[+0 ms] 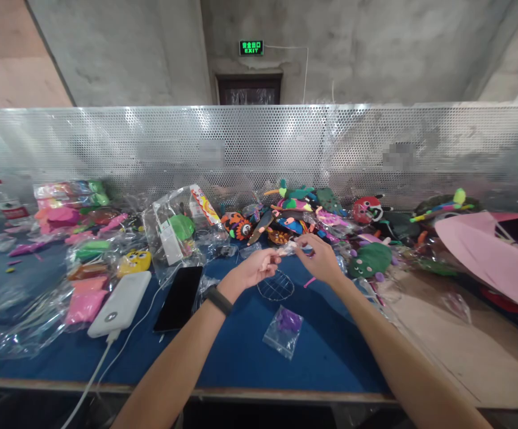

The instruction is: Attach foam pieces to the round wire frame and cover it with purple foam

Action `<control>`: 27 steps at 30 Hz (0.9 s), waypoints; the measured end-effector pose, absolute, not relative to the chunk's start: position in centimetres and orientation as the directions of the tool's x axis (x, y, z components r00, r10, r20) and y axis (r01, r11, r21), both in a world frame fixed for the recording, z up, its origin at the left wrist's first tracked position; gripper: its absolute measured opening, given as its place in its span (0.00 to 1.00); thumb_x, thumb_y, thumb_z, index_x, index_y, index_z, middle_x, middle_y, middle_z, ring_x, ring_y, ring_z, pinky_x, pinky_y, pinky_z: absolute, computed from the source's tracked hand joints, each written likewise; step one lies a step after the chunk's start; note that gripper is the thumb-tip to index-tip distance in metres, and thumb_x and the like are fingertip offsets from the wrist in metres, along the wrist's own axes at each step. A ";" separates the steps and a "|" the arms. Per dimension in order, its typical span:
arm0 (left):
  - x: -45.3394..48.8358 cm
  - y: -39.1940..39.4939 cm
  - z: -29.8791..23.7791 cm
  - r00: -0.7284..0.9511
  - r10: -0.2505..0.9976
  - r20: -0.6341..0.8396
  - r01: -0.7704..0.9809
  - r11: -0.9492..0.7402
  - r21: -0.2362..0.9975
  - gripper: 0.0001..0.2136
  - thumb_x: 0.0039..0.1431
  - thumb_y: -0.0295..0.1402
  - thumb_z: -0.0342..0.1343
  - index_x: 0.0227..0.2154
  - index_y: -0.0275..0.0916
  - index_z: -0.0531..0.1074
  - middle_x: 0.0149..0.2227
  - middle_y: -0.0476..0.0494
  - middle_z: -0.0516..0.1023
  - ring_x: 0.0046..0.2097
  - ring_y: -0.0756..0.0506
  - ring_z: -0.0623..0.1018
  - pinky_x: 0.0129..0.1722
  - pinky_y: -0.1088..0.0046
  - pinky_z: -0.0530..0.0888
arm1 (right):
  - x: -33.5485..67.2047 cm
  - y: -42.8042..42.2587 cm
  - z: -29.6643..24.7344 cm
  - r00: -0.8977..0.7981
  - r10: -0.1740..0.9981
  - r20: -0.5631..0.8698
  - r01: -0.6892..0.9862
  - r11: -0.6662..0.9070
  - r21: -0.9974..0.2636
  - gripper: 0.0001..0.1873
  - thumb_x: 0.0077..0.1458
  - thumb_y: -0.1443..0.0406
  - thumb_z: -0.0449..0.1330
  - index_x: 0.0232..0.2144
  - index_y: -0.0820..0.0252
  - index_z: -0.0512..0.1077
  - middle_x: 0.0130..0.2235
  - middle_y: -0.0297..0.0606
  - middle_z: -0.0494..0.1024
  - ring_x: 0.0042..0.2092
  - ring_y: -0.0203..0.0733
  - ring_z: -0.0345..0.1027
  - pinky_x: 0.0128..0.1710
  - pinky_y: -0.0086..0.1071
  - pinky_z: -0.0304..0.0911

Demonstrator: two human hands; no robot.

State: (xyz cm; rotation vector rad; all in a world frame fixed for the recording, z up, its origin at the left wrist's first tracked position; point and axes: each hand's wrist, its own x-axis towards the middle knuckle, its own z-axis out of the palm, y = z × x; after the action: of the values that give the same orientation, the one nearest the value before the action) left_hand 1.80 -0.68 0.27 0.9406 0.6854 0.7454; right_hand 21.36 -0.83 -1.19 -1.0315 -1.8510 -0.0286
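Above the blue table mat my left hand, with a dark wristband, is closed in a pinch on a small whitish piece. My right hand pinches the other side of this piece. Its kind is too small and blurred to tell; it could be clear plastic or a pale lump. Just below the hands lies a round wire grid. Nearer the front edge is a clear zip bag with purple modelling clay in it. A thin pink stick lies beneath my right hand.
Left are a black phone, a cabled white power bank, bagged clay and a bottle. Colourful clay figures crowd the back before a perforated metal screen. Pink sheets lie right.
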 end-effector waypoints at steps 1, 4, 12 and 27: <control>1.7 -0.7 0.3 0.552 0.813 -0.185 -0.249 0.373 0.894 0.04 0.57 0.28 0.51 0.31 0.32 0.67 0.24 0.51 0.65 0.18 0.59 0.59 0.17 0.86 0.61 | 21.4 -0.8 -1.2 -0.152 0.649 0.745 0.657 0.630 -0.414 0.08 0.55 0.61 0.54 0.33 0.56 0.71 0.38 0.41 0.75 0.43 0.45 0.67 0.40 0.35 0.64; 1.6 -0.5 0.1 0.551 0.817 -0.167 -0.228 0.341 0.912 0.04 0.56 0.27 0.52 0.33 0.31 0.69 0.25 0.50 0.65 0.19 0.60 0.60 0.17 0.86 0.61 | 21.5 -0.8 -1.2 -0.130 0.682 0.720 0.641 0.612 -0.464 0.09 0.55 0.60 0.54 0.32 0.57 0.70 0.35 0.40 0.74 0.37 0.43 0.67 0.33 0.31 0.64; 1.7 -0.1 -0.6 0.558 0.823 -0.101 -0.255 0.286 0.924 0.13 0.62 0.36 0.47 0.22 0.36 0.58 0.18 0.56 0.53 0.15 0.59 0.53 0.13 0.84 0.49 | 21.1 -1.3 -0.6 -0.097 0.734 0.672 0.504 0.618 -0.603 0.13 0.55 0.56 0.54 0.31 0.59 0.71 0.31 0.37 0.72 0.32 0.39 0.65 0.25 0.27 0.60; 2.3 0.7 -1.2 0.281 0.960 0.002 -0.218 0.062 0.974 0.15 0.59 0.43 0.47 0.23 0.38 0.58 0.18 0.55 0.58 0.13 0.57 0.59 0.11 0.83 0.50 | 20.6 -1.5 -0.7 -0.215 0.735 0.644 0.562 0.632 -0.534 0.11 0.53 0.58 0.56 0.26 0.58 0.72 0.27 0.35 0.74 0.28 0.38 0.65 0.28 0.30 0.59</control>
State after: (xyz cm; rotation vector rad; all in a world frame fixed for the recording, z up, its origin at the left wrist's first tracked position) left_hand 2.27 0.71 -1.19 1.1426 0.8537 1.0778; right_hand 20.56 -1.48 -0.72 -1.0286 -1.8996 0.2270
